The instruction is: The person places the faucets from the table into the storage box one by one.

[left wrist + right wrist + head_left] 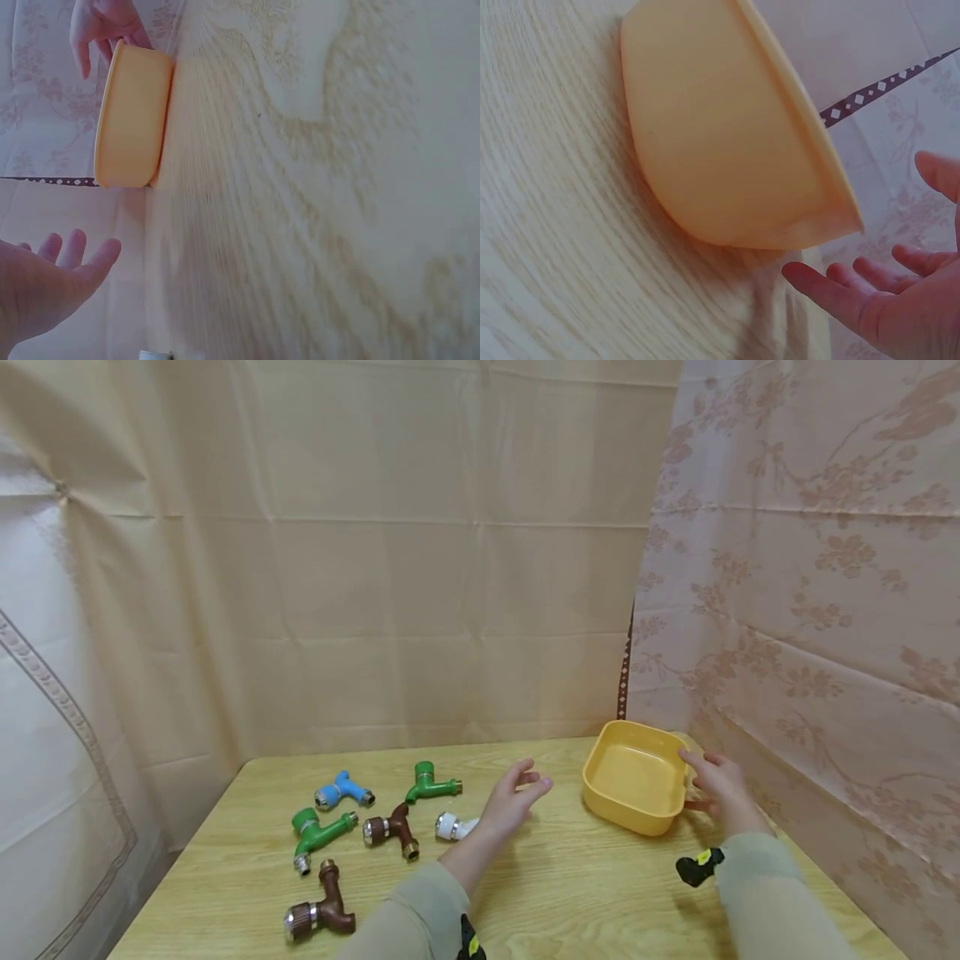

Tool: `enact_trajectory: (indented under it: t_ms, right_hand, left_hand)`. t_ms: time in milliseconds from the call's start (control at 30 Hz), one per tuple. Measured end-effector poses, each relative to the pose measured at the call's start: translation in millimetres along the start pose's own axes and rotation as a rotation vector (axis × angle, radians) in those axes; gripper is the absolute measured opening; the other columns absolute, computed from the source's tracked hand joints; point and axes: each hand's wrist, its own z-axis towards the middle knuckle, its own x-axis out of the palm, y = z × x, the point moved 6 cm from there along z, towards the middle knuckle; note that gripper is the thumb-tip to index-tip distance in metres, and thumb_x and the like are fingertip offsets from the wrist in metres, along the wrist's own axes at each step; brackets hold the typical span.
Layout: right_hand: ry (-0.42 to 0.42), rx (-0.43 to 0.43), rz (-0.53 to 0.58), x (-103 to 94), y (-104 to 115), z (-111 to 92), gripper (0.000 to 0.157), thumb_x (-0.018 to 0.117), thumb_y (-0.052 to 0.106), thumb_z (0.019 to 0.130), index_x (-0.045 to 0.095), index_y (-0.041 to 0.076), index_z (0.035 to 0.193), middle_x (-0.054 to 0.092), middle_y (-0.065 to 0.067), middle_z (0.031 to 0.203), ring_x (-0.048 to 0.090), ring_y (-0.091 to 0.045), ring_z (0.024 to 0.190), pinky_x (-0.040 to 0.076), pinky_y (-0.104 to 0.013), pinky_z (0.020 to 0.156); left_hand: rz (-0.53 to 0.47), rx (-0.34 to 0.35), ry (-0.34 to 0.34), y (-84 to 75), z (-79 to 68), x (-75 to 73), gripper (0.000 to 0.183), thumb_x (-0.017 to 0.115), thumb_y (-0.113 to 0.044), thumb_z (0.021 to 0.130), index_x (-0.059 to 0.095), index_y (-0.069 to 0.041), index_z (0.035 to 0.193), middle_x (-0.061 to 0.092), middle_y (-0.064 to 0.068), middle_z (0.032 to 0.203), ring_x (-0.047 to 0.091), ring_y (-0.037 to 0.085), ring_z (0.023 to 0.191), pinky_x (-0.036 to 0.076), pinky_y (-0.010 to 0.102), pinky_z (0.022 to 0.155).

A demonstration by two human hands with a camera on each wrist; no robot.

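Observation:
A yellow plastic basin (636, 777) stands upright on the table at the right. My right hand (718, 789) is at its right side, fingers spread and loosely bent; in the right wrist view the fingertips (804, 276) show just off the basin's wall (712, 135). Left of the basin, my left hand (512, 797) hovers over the table with relaxed fingers, holding nothing. Partly hidden behind the left forearm lies a white tap (450, 827). Beside it are a brown tap (393, 829) and a green tap (429, 783).
Farther left lie a blue tap (343, 790), another green tap (318, 835) and another brown tap (324, 906). The wooden table (570, 893) meets a beige curtain (450, 568) at the back and a flowered curtain (825, 652) on the right.

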Motion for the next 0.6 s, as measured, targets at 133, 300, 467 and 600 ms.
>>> enact_trajectory:
  t_ms: [133,300,467,600]
  right_hand:
    - [0.003,0.036,0.008,-0.7,-7,2,0.097,0.057,0.046,0.102,-0.006,0.003,0.161,-0.006,-0.028,0.166,0.011,-0.051,0.149,0.039,-0.063,0.103]
    - [0.018,0.047,0.012,0.3,-13,3,0.097,0.057,0.044,0.102,-0.007,0.002,0.161,-0.005,-0.03,0.165,0.013,-0.052,0.148,0.043,-0.062,0.101]
    - [0.024,0.052,-0.036,0.7,-19,4,0.094,0.056,0.042,0.103,-0.005,0.0,0.161,0.004,-0.031,0.164,0.025,-0.051,0.145,0.057,-0.049,0.087]
    - [0.036,0.049,-0.057,3.1,-23,5,0.087,0.053,0.036,0.105,-0.002,-0.001,0.16,0.015,-0.033,0.161,0.036,-0.049,0.139,0.058,-0.046,0.085]
  left_hand:
    - [-0.009,-0.022,0.0,4.2,1.8,2.9,0.067,0.072,-0.032,0.095,0.046,-0.003,0.149,0.057,0.017,0.135,0.058,0.033,0.12,0.049,0.061,0.096]
    - [0.004,-0.051,0.002,8.4,1.3,6.7,0.067,0.072,-0.034,0.095,0.047,-0.004,0.149,0.058,0.014,0.134,0.058,0.034,0.121,0.049,0.062,0.095]
    - [0.013,-0.064,0.009,11.0,-0.5,10.1,0.066,0.073,-0.035,0.095,0.048,-0.005,0.148,0.058,0.015,0.135,0.059,0.031,0.119,0.051,0.06,0.093]
    - [0.033,-0.069,0.015,14.0,0.2,12.8,0.067,0.073,-0.039,0.094,0.049,-0.007,0.148,0.058,0.014,0.135,0.059,0.028,0.117,0.053,0.057,0.092]
